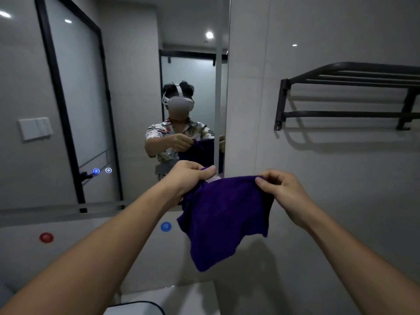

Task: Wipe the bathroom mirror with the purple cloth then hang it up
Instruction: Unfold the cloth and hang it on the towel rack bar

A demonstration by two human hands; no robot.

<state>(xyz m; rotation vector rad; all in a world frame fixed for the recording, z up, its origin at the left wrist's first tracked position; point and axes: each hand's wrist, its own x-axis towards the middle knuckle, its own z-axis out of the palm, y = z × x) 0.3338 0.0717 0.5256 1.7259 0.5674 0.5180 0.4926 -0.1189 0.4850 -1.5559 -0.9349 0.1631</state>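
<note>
- The person holds the cloth spread between both hands, in front of the wall just right of the mirror and below its lower edge.
- The left hand is clamped on the cloth's upper left corner, thumb over the bunched fabric.
- The right hand pinches the upper right edge between thumb and fingers.
- The top edge runs nearly level between the two grips; the rest hangs free, lower corners dangling, touching nothing visible.
- The reflection shows the same pose: both hands up, cloth stretched between them.
- Judged from this, the cloth is off the glass and opened flat, which suits the hanging step more than the wiping. Whether the wiping is finished cannot be told; no streaks or wet marks show on the glass.
- The rack is on the wall up and to the right, well apart from the cloth, with a top shelf of bars and a single lower rail; both look bare.
- The next move likely calls for lifting the cloth right and upward, keeping the top edge taut.
- It should pass over the lower rail so that the halves drop on either side.
- Letting go too soon on one side may make it slide off.
</note>
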